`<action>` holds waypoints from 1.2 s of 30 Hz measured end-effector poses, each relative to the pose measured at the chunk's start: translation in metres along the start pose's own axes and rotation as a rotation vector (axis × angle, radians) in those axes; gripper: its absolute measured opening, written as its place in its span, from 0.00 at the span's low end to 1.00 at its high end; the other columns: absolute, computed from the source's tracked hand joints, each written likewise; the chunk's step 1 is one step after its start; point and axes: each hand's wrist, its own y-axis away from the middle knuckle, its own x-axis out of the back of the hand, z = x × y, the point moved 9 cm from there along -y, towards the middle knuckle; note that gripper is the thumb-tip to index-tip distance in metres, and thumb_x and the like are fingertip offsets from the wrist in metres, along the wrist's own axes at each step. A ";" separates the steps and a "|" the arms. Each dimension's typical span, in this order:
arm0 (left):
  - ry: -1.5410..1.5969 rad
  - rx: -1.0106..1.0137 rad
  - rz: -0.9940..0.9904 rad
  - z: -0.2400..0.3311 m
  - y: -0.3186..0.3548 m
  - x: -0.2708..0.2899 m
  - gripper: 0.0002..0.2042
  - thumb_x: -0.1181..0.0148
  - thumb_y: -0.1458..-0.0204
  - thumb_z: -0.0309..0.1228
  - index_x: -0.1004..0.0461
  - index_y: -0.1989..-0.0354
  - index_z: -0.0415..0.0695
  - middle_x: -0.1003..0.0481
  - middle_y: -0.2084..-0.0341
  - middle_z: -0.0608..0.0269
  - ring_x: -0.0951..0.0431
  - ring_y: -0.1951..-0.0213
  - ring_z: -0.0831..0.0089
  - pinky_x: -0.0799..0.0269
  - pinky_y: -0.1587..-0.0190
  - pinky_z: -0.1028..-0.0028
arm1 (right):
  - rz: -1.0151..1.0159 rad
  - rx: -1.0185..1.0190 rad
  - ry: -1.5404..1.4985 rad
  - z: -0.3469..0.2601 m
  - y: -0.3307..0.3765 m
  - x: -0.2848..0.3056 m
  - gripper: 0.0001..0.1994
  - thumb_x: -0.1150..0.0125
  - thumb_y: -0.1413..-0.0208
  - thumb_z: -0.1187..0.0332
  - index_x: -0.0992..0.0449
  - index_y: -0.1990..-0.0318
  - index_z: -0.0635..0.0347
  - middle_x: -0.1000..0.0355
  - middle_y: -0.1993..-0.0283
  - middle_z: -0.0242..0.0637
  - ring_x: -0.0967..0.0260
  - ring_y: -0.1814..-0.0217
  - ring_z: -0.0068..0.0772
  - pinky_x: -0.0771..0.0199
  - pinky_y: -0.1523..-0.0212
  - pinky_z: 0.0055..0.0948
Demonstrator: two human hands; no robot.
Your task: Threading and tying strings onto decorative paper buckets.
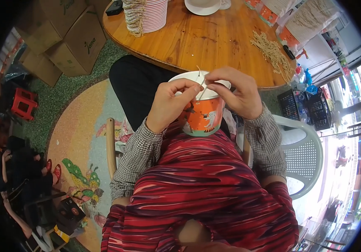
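An orange paper bucket (201,119) with a white rim, a green base and a printed animal figure stands upright in my lap, close to the table edge. Over its rim, my left hand (168,103) is closed in a pinch on a thin pale cord (202,93). My right hand (240,93) pinches the same cord just to the right, thumb against forefinger. One loose end of the cord sticks up between the hands. Whether it passes through the bucket's wall is hidden by my fingers.
Ahead is a round wooden table (205,46) bearing a stack of buckets (153,16) with cords, a white dish (202,7) and a pile of cords (273,54). Cardboard boxes (77,46) stand left, a plastic chair (302,159) right. People sit at the lower left.
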 end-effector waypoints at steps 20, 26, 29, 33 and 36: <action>-0.026 -0.025 0.016 0.001 -0.008 0.012 0.09 0.45 0.44 0.29 0.23 0.67 0.36 0.28 0.81 0.71 0.32 0.79 0.88 0.39 0.77 0.88 | 0.087 -0.465 -0.489 0.073 0.033 -0.037 0.14 0.36 0.51 0.72 0.26 0.57 0.67 0.26 0.64 0.34 0.30 0.58 0.20 0.29 0.61 0.23; -0.086 -0.045 0.086 0.008 -0.011 0.020 0.06 0.42 0.48 0.25 0.24 0.71 0.34 0.27 0.82 0.68 0.30 0.78 0.86 0.36 0.75 0.85 | 0.186 -0.480 -0.563 0.089 0.028 -0.047 0.07 0.40 0.49 0.74 0.26 0.63 0.67 0.28 0.67 0.31 0.31 0.67 0.19 0.31 0.66 0.19; -0.005 0.035 0.037 0.020 -0.004 0.016 0.07 0.45 0.45 0.29 0.24 0.67 0.37 0.29 0.81 0.72 0.32 0.78 0.88 0.38 0.75 0.87 | 0.151 -0.485 -0.703 0.061 0.010 -0.044 0.05 0.42 0.48 0.76 0.28 0.64 0.67 0.28 0.69 0.29 0.31 0.70 0.17 0.32 0.68 0.17; 0.071 -0.023 -0.003 0.058 -0.002 0.021 0.08 0.46 0.44 0.28 0.25 0.65 0.37 0.32 0.82 0.74 0.34 0.79 0.88 0.40 0.76 0.88 | 0.152 -0.255 -0.199 0.007 -0.014 -0.019 0.04 0.44 0.45 0.76 0.30 0.64 0.66 0.30 0.71 0.28 0.31 0.71 0.15 0.32 0.70 0.17; 0.098 -0.066 -0.099 0.080 -0.023 0.020 0.08 0.46 0.44 0.29 0.24 0.65 0.37 0.30 0.81 0.74 0.35 0.79 0.88 0.40 0.76 0.89 | 0.185 -0.282 -0.334 0.015 -0.024 -0.008 0.04 0.45 0.44 0.75 0.31 0.62 0.65 0.33 0.73 0.26 0.37 0.72 0.10 0.36 0.73 0.13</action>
